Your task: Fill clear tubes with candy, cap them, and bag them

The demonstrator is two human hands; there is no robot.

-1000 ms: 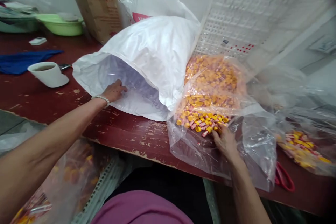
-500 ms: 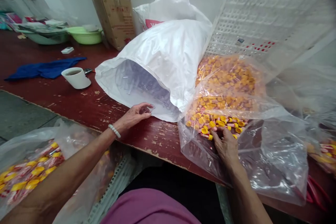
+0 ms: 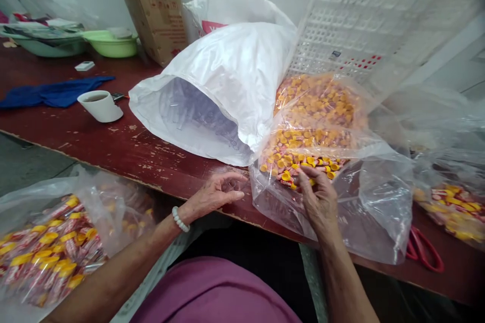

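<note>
My left hand (image 3: pixel 217 193) hovers over the table edge below the mouth of a white woven sack (image 3: pixel 223 75). Its fingers are curved and its thumb stands apart, with nothing between them. At the mouth of a clear plastic bag (image 3: pixel 373 222), my right hand (image 3: pixel 320 202) has its fingers bent among small red-and-white tubes with yellow caps (image 3: pixel 314 106). A bit of yellow shows between thumb and fingers, seemingly one yellow-capped tube; the fingers partly hide it. The sack lies on its side, mouth toward me.
A white cup (image 3: pixel 100 107) of dark liquid, a blue cloth (image 3: pixel 56 92) and green basins (image 3: pixel 111 46) stand left. Behind are a cardboard box (image 3: pixel 162 17) and a leaning white crate (image 3: pixel 356 25). Red-handled scissors (image 3: pixel 426 251) lie right. More tubes fill a bag (image 3: pixel 49 257) lower left.
My left hand has drawn back from the sack's mouth toward me and to the right. My right hand stays at the clear bag among the tubes. The view has shifted slightly right.
</note>
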